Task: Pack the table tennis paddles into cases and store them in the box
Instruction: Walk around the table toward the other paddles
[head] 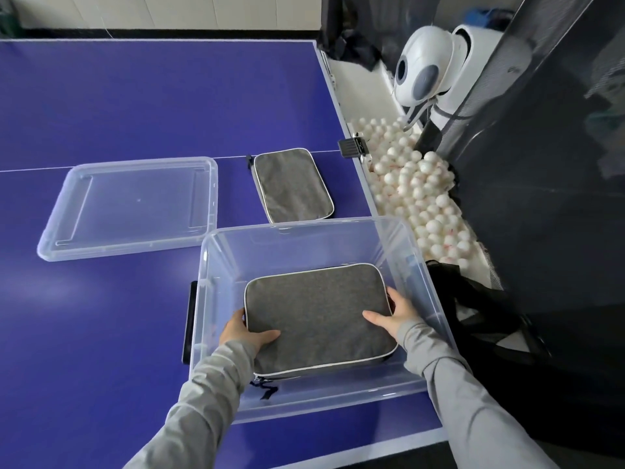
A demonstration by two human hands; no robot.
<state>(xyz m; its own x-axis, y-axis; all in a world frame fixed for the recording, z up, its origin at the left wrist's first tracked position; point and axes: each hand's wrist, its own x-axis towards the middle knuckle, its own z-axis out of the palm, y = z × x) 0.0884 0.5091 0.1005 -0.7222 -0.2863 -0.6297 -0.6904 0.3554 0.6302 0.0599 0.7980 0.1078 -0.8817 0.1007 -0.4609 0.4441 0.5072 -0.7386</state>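
One grey case [319, 319] is inside the clear box [419, 252], held low over the box floor or just resting on it (the clear plastic makes it hard to say which), and both hands grip it by its short ends. The left hand [241, 333] wraps the edge nearest the box's black handle [189, 323], thumb lying flat on the fabric and fingers curled beneath; the right hand [394, 316] does the same on the opposite edge, thumb on top, fingers tucked under the rim of the case. Both hands are therefore closed around the case, not spread free. The zip pull of this case hangs at the near corner of the box, and the zip looks closed, so I judge that the paddle inside is already packed, though no paddle shows anywhere. A second grey case [292, 186] lies on the blue surface [101, 103] just beyond the far wall of the box, also closed as far as can be seen. The lid [132, 208] lies flat on the surface to the left of the box, off. By my reckoning the task is past its middle: one case is going in, the second has yet to follow, and the lid has yet to go on.
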